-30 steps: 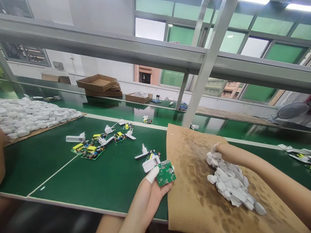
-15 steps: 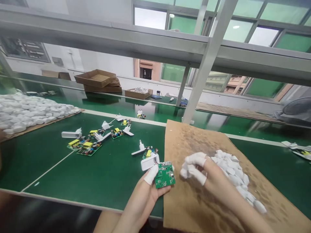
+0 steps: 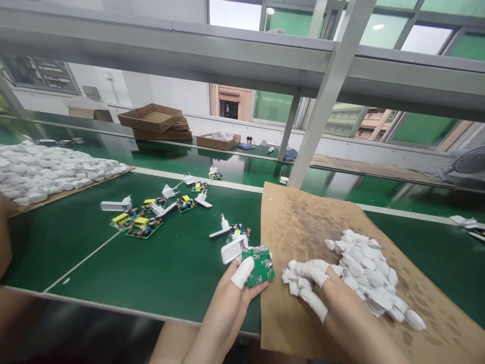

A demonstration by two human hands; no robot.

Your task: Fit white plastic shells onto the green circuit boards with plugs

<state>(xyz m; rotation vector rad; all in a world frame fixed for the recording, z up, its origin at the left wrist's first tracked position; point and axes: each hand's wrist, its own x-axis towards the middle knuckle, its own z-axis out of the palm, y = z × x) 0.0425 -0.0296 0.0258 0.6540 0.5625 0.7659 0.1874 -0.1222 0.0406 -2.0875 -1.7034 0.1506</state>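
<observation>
My left hand (image 3: 231,298), a white cot on its thumb, grips a green circuit board (image 3: 259,265) with a white plug part (image 3: 235,247) wired to it, held above the green table's near edge. My right hand (image 3: 322,296), with white finger cots, pinches a small white piece (image 3: 290,277) just right of the board, over the brown cardboard sheet (image 3: 299,227). A heap of white plastic pieces (image 3: 369,275) lies on the cardboard to the right of my right hand.
Several circuit boards with white plugs (image 3: 151,215) lie scattered on the green table (image 3: 76,247). A big pile of white pieces (image 3: 49,172) sits far left. Cardboard trays (image 3: 155,121) stand at the back. A slanted metal post (image 3: 322,96) rises behind the cardboard.
My right hand left the heap of white pieces and came left toward the circuit board, now pinching a small white piece. My left hand kept holding the board.
</observation>
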